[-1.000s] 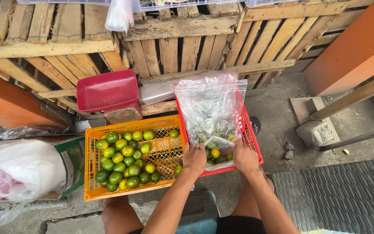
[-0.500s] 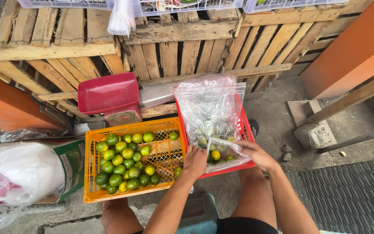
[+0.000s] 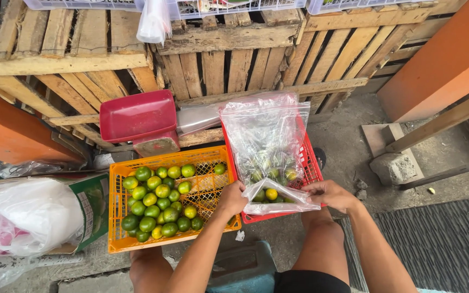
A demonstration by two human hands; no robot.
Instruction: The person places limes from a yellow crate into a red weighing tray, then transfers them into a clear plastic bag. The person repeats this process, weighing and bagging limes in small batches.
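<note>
Two hands: I see both pinching the clear plastic bag.
Left hand: clamped on bag's near-left edge.
Right hand: clamped on near-right edge.
Bag: limes inside, over red basket.

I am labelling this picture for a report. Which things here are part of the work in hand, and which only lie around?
In hand:
- left hand and right hand, holding the clear plastic bag of limes
- red basket under the bag
- orange crate of limes

Lying about:
- red scale
- wooden pallets
- white bags
- concrete block
</note>
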